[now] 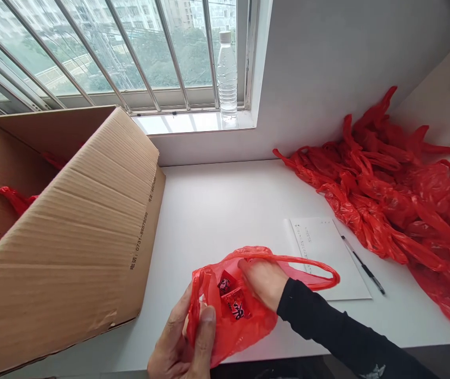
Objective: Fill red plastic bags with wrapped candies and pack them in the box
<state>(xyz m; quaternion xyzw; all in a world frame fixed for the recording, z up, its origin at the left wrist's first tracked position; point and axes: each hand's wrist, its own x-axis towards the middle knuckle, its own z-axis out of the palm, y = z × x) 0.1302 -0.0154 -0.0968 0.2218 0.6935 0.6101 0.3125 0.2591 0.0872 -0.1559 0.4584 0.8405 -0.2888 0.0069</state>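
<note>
I hold a thin red plastic bag [244, 326] over the white table's front edge. My left hand [185, 342] pinches the bag's left side, thumb on top, fingers closed on the plastic. My right hand [262, 281], in a black sleeve, reaches into the bag's mouth; its fingers are hidden inside. Two small red wrapped packets [235, 302] show through the plastic, next to my right hand. One bag handle [319, 271] loops out to the right.
A large open cardboard box [70, 237] lies tilted at the left with red bags inside. A heap of red bags [398, 195] fills the right side. A sheet of paper [327, 252] and a pen [362, 266] lie between. A water bottle [227, 73] stands on the windowsill.
</note>
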